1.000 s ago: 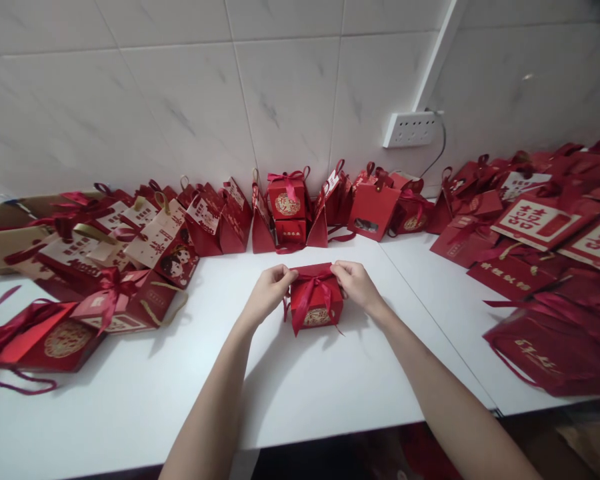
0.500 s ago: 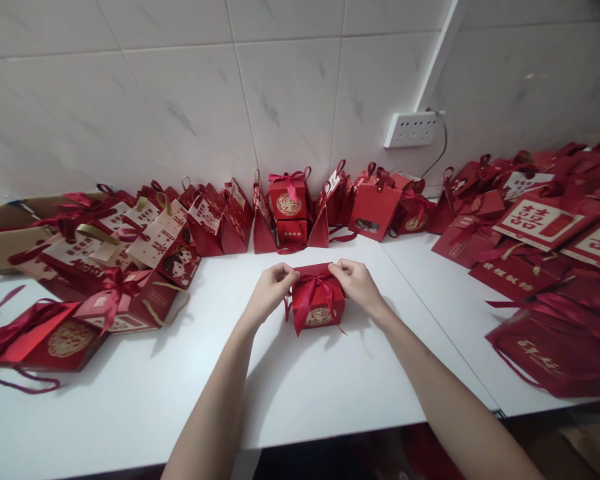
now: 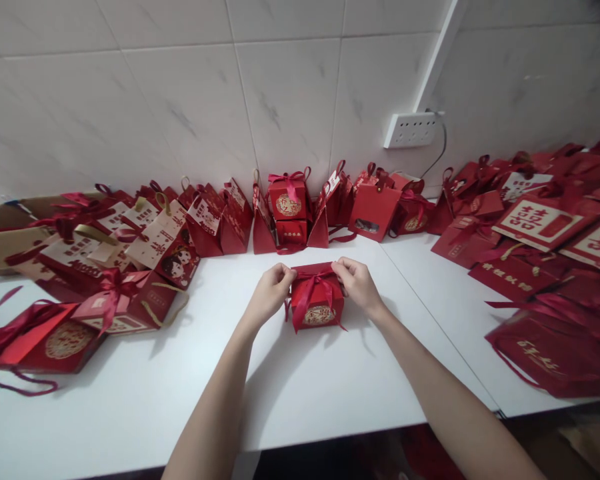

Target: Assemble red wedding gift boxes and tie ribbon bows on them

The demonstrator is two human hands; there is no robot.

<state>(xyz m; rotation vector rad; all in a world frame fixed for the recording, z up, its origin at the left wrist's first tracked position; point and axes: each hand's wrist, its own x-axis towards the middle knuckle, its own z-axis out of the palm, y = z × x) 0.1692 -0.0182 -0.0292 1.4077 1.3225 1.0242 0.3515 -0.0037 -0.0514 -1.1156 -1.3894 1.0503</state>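
Observation:
A small red gift box (image 3: 301, 308) with a gold round emblem stands on the white table in front of me. A dark pink ribbon (image 3: 307, 293) is tied in a bow across its top, and its tails hang down the front. At the box's upper left, my left hand (image 3: 271, 292) is closed, thumb and finger pinching the ribbon's end. My right hand (image 3: 357, 285) pinches the other side of the ribbon at the upper right. The exact grip is partly hidden by the fingers.
Red gift boxes and bags (image 3: 170, 260) are heaped on the left, beside a cardboard box (image 3: 3, 248). More stand along the tiled wall, with a two-tier box (image 3: 293, 233) in the middle. Red bags (image 3: 545, 353) pile up on the right. A power socket (image 3: 411, 131) is on the wall.
My hands have drawn slightly apart, the left shifting a little left and the right a little right. The ribbon tails hang slightly differently, showing more of the gold emblem.

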